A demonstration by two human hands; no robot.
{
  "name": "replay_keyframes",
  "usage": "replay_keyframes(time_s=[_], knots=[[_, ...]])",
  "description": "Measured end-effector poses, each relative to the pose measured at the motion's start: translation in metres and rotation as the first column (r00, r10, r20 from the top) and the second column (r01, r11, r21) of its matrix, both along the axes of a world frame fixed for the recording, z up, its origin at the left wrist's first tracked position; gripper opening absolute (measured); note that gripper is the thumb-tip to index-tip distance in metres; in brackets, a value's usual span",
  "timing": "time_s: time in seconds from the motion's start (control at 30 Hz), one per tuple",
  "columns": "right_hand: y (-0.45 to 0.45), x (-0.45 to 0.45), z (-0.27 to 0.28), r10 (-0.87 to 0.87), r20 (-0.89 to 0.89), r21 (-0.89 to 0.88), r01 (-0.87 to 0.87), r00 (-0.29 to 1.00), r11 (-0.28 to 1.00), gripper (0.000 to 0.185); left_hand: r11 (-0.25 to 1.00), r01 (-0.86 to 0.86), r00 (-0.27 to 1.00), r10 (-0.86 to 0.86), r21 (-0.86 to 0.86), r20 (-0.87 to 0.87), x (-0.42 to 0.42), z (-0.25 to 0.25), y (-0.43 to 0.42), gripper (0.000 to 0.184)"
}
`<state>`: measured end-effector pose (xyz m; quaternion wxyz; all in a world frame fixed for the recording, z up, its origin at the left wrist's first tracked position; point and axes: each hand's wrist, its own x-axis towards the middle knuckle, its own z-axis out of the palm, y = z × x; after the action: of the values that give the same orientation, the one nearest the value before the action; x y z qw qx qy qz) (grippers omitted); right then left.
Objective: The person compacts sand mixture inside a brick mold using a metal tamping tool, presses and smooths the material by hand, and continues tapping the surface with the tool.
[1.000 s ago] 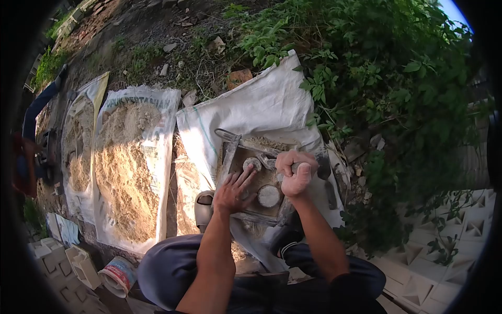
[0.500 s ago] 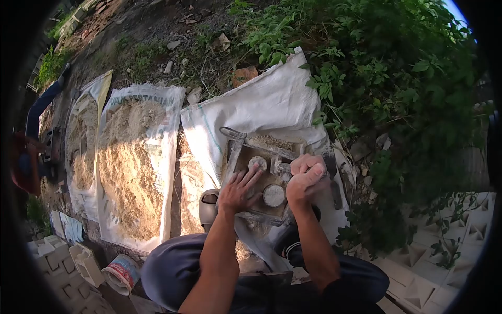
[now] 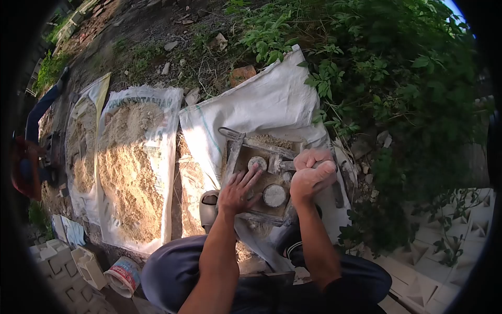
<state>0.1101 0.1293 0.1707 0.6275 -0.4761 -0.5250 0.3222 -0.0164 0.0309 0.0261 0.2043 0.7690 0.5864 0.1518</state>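
- While the left hand point(image 3: 236, 192) lies spread, fingertips on the smaller round disc point(image 3: 260, 163), I read a pinch as the main risk: the right hand point(image 3: 314, 172) sits close by, and an off-line move could catch those fingers.
- Right hand is balled into a fist beside a dusty bar point(image 3: 275, 164); from my feed I can't tell whether it's clamped on anything. Hands are apart.
- Sideways pressure from the left fingertips could tilt the smaller disc. A knock could nudge the larger round disc point(image 3: 274, 195), which has no finger on top.
- Both discs sit inside a rectangular frame point(image 3: 235, 152) lying on a white woven sack point(image 3: 261, 104). Soft support, so the frame might rock.
- Looks: discs pale grey, flat-topped, grainy. Frame caked in dust; edges hard to make out.
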Motion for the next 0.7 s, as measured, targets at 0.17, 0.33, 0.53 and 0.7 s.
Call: replay_keyframes(time_s=[0.17,0.33,0.53,0.7], knots=[[-0.010,0.009,-0.023,0.168,0.002,0.048,-0.168,0.986,0.985,0.066,1.000,0.008,1.000,-0.008,-0.019,-0.022,-0.002,0.001,-0.004,0.077],[-0.010,0.011,-0.006,0.004,-0.209,0.123,0.022,0.978,0.992,0.063,0.999,-0.001,0.996,-0.003,-0.042,-0.086,0.001,0.000,-0.001,0.078],[-0.011,0.000,-0.011,0.087,0.071,0.215,-0.101,0.994,0.971,0.048,1.000,-0.006,1.000,0.005,-0.011,-0.029,0.000,-0.002,-0.001,0.077],[-0.006,-0.003,0.003,-0.007,0.349,0.149,-0.048,0.937,0.988,0.035,1.000,0.007,1.000,-0.006,0.016,-0.016,0.003,0.000,-0.002,0.076]])
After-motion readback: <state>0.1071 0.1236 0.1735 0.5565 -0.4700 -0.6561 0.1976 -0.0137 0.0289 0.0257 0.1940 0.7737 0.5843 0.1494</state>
